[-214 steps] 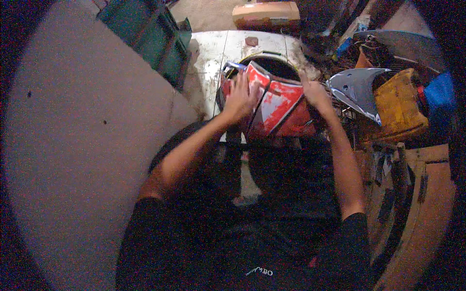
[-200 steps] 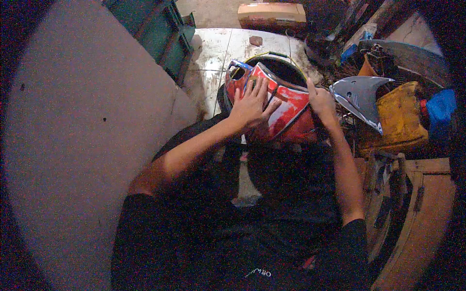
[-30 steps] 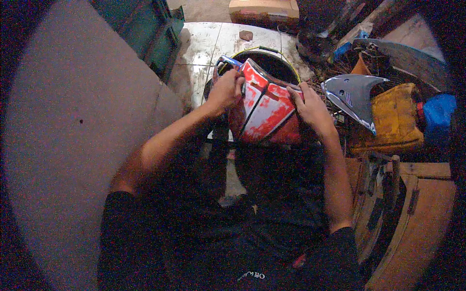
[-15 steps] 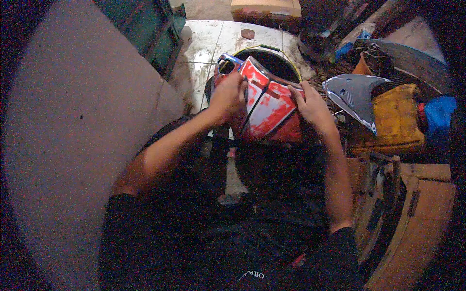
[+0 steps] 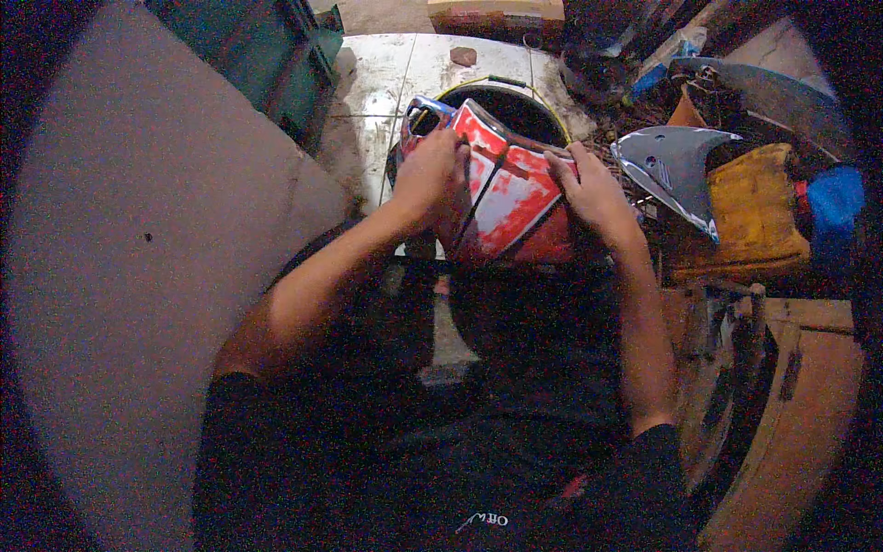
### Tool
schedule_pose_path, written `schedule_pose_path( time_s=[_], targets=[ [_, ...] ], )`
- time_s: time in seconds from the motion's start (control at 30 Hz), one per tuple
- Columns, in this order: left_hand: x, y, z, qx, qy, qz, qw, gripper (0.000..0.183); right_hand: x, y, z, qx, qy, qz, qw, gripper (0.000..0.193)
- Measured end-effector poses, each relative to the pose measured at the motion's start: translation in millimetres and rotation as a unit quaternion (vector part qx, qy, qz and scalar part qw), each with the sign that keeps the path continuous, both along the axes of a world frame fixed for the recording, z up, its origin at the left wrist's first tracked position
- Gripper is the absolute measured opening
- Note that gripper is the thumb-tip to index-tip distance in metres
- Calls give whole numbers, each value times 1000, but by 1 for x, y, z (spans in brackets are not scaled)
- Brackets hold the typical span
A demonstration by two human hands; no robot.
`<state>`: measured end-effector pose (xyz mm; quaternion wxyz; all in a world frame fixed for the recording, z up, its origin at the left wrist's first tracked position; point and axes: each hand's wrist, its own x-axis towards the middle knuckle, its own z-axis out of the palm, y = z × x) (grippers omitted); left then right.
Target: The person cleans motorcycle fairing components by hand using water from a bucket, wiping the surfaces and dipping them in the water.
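A red motorcycle fairing panel [image 5: 515, 198], patched with pale worn areas and crossed by dark lines, is tilted in front of me over a dark bucket [image 5: 520, 106] with a yellow rim or handle. My left hand [image 5: 428, 179] is closed against the panel's left side, below a blue-edged part with an opening; its fingertips are partly hidden. At the upper right edge, my right hand [image 5: 593, 193] grips the panel, thumb on its face and the other fingers around the edge.
A grey fairing piece [image 5: 667, 166] leans by a dirty yellow container [image 5: 754, 212] on the right, with a blue bag [image 5: 837, 202] beyond. Wooden furniture [image 5: 800, 386] stands at the lower right. A pale wall [image 5: 156, 276] fills the left. A brown stone-like lump [image 5: 463, 57] lies on the tiles.
The whole view has shifted slightly. Both hands keep their places on the panel, with the left fingers moved only a little.
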<state>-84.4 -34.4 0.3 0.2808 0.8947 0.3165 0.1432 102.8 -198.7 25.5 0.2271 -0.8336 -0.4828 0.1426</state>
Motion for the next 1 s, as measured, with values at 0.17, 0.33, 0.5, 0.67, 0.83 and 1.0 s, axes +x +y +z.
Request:
schedule_pose_path(
  time_s=[0.17, 0.33, 0.5, 0.67, 0.83, 1.0],
  targets=[
    [-1, -17, -3, 5, -60, -73, 995, 22, -1, -5, 3, -9, -6, -13, 1000, 44],
    [-5, 3, 3, 30, -59, -46, 997, 20, -2, -2, 5, -6, -4, -4, 1000, 47],
    [-1, 0, 1, -32, -147, -131, 980, 17, 3, -3, 1, -7, -4, -17, 1000, 49],
    [4, 18, -5, -45, -63, -65, 995, 17, 2, -3, -3, 6, -11, -18, 1000, 49],
    [2, 14, -11, -175, -140, -97, 970, 15, 2, -4, -5, -18, -14, -33, 999, 49],
    [4, 14, 2, -206, -48, -86, 974, 18, 8, -11, -15, 17, -55, -6, 998, 50]
  ],
)
